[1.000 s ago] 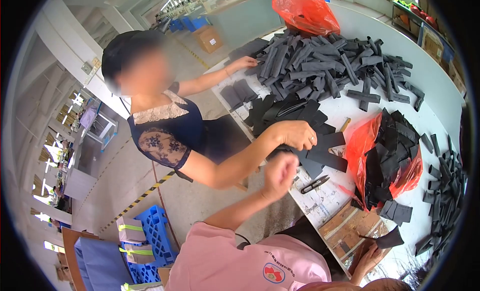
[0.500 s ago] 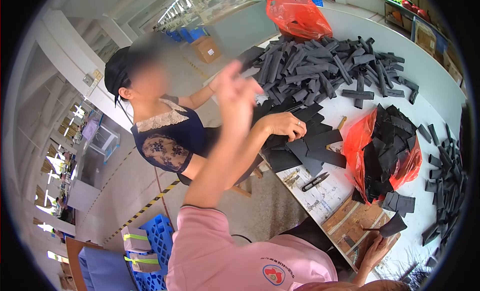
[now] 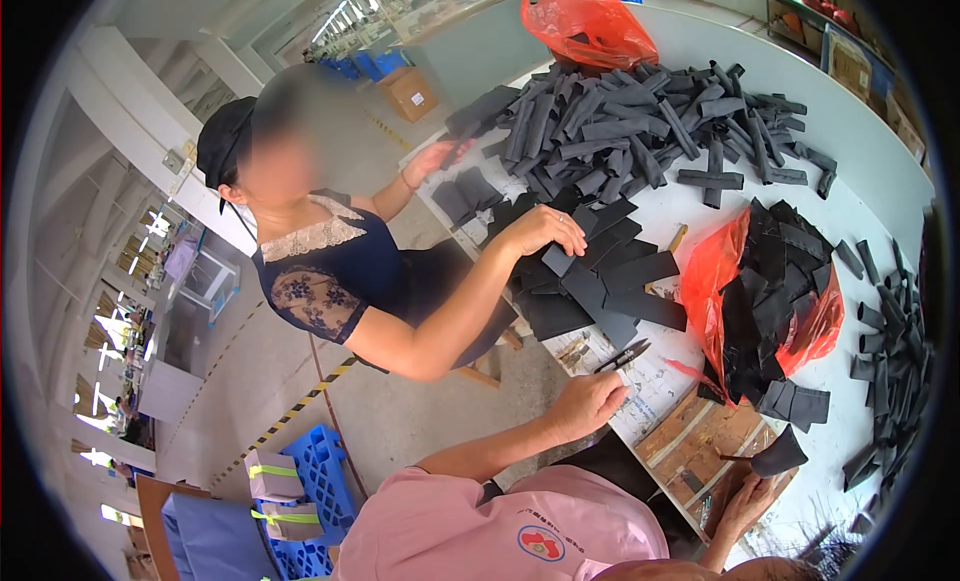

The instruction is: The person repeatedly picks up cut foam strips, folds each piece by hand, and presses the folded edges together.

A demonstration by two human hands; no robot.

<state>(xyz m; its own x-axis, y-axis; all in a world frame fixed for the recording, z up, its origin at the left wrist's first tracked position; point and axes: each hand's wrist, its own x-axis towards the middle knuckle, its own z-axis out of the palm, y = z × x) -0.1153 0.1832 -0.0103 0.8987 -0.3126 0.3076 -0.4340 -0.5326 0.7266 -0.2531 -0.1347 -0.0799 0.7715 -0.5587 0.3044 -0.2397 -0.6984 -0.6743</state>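
Head view: left hand (image 3: 588,407) at the edge of the table (image 3: 642,409), fingers curled together; cannot tell whether anything is inside. Snips (image 3: 628,354) lie just beside it, presumably parked for easy pickup. Right hand (image 3: 745,507) near the wooden board (image 3: 680,441), by the lower edge of a small black piece (image 3: 780,455); fingers partly hidden, cannot tell if they pinch it. Perhaps steadying it. Red bag (image 3: 712,281) gapes around black scraps (image 3: 768,291), likely for reach. Co-worker's hand (image 3: 547,231) over flat strips (image 3: 590,291), well apart.
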